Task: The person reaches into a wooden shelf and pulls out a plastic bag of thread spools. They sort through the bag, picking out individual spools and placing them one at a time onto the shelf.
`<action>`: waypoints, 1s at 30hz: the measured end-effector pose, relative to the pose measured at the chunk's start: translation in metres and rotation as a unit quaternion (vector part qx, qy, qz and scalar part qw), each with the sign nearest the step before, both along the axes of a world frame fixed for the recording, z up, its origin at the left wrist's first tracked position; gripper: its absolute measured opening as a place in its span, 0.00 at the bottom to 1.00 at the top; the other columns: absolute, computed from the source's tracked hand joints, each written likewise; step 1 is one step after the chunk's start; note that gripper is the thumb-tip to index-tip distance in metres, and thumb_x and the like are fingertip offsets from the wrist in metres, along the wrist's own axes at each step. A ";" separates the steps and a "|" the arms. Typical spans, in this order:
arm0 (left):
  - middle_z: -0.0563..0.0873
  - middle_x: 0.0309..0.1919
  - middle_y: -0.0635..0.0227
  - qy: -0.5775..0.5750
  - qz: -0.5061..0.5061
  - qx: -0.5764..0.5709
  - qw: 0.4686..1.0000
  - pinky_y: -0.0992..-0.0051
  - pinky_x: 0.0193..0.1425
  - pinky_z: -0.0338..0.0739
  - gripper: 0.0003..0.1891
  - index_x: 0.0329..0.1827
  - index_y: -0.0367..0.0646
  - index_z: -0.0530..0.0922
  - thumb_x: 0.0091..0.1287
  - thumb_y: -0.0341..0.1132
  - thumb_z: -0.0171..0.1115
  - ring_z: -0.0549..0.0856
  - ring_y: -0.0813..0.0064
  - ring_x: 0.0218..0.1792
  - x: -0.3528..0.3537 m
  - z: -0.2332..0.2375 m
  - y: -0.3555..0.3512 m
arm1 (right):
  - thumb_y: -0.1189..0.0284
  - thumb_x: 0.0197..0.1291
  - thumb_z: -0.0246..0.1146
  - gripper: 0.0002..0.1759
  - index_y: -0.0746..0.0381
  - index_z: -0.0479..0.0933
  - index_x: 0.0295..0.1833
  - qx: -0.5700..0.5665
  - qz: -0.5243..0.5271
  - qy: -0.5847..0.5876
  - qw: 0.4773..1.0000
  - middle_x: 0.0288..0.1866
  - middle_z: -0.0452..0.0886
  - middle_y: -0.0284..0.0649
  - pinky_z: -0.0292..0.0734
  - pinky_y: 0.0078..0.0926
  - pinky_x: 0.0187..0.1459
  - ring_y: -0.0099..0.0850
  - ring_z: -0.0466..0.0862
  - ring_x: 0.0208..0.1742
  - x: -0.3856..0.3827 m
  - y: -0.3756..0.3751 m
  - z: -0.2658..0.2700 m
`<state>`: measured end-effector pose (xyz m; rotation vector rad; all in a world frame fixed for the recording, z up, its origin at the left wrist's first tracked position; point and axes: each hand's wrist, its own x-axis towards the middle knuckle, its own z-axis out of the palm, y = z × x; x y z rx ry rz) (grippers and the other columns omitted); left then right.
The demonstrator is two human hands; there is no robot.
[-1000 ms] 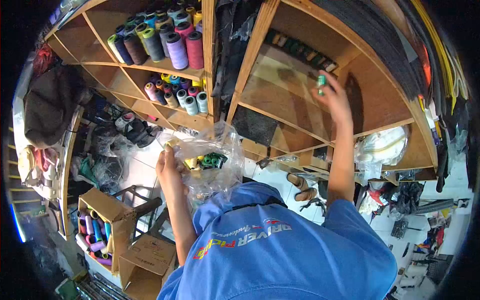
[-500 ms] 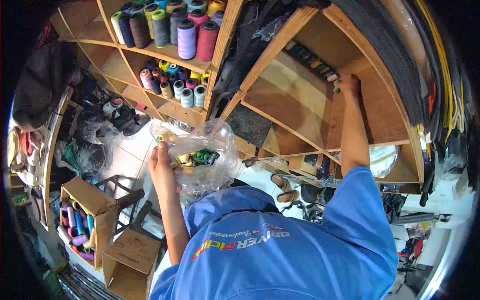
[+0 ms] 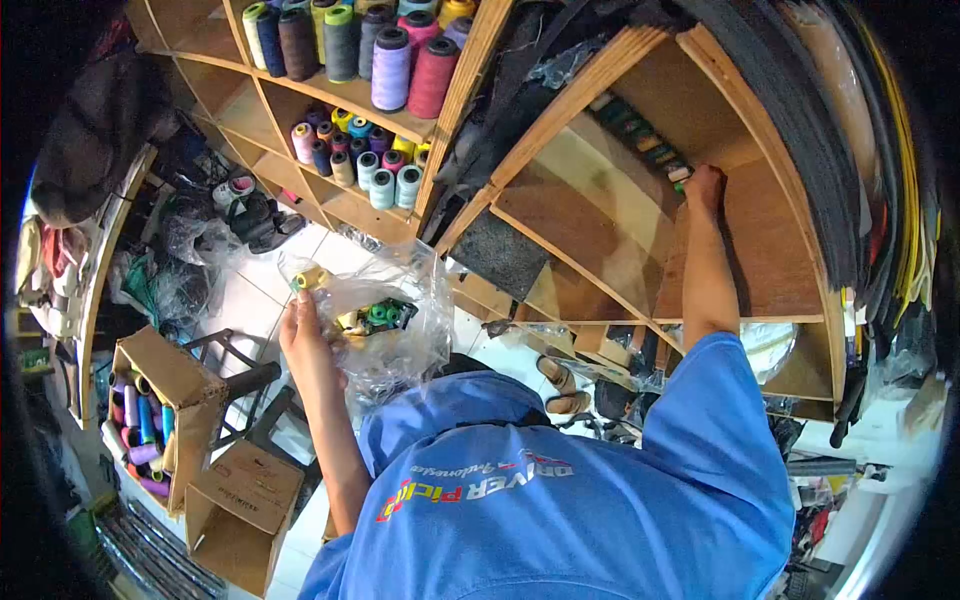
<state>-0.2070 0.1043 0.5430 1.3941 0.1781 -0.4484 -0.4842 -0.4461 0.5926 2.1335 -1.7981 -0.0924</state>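
Note:
My left hand is closed on the rim of a clear plastic bag, held in front of my chest. Inside the bag lie small spools in green, dark and yellow; a yellowish spool shows by my fingertips. Inside a wooden shelf compartment at upper right, my right hand is closed around a small spool with a green end. That spool is at the near end of a row of small spools lined along the compartment's wall. My right fingers are partly hidden.
Large thread cones and smaller ones fill shelves at upper left. A cardboard box of cones and an open box stand lower left. Dark zipper-like strips hang at right. Sandals lie on the floor.
The view has shifted slightly, so the shelves appear lower and further right. My right hand stays at the near end of the spool row; my left hand still holds the bag.

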 end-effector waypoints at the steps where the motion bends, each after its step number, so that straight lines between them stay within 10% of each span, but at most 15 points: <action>1: 0.74 0.26 0.75 0.010 -0.019 0.000 1.000 0.83 0.24 0.62 0.16 0.42 0.40 0.76 0.70 0.46 0.52 0.70 0.86 0.22 0.000 -0.002 0.004 | 0.74 0.51 0.67 0.16 0.70 0.77 0.45 -0.013 0.005 -0.022 1.000 0.46 0.80 0.56 0.79 0.38 0.42 0.45 0.82 0.45 -0.005 -0.008 -0.006; 3: 0.82 0.38 0.66 0.031 -0.057 -0.003 0.998 0.80 0.38 0.73 0.20 0.49 0.34 0.76 0.71 0.46 0.51 0.80 0.79 0.36 0.003 -0.008 0.014 | 0.73 0.52 0.66 0.14 0.69 0.78 0.43 -0.041 0.016 -0.067 0.997 0.44 0.80 0.56 0.79 0.37 0.42 0.45 0.83 0.43 -0.013 -0.020 -0.015; 18: 0.79 0.28 0.74 0.021 -0.051 0.018 0.998 0.82 0.27 0.66 0.16 0.38 0.41 0.77 0.70 0.46 0.52 0.74 0.85 0.25 -0.005 -0.007 0.015 | 0.73 0.57 0.58 0.12 0.68 0.80 0.42 -0.053 -0.027 -0.148 0.987 0.44 0.81 0.56 0.78 0.40 0.41 0.47 0.83 0.44 0.005 0.003 0.001; 27: 0.76 0.24 0.76 0.027 -0.036 0.037 0.998 0.84 0.20 0.61 0.18 0.40 0.39 0.76 0.70 0.47 0.53 0.70 0.87 0.20 -0.009 -0.001 0.004 | 0.54 0.43 0.73 0.29 0.68 0.80 0.43 0.065 0.022 -0.017 0.998 0.45 0.82 0.53 0.76 0.36 0.43 0.43 0.83 0.43 0.041 0.056 0.055; 30: 0.76 0.23 0.76 0.036 -0.038 0.002 0.999 0.84 0.18 0.60 0.17 0.40 0.39 0.77 0.70 0.47 0.53 0.69 0.88 0.19 -0.008 -0.007 0.008 | 0.51 0.42 0.74 0.30 0.67 0.81 0.40 -0.048 0.048 -0.003 0.998 0.42 0.82 0.54 0.76 0.38 0.44 0.42 0.83 0.43 0.026 0.010 0.015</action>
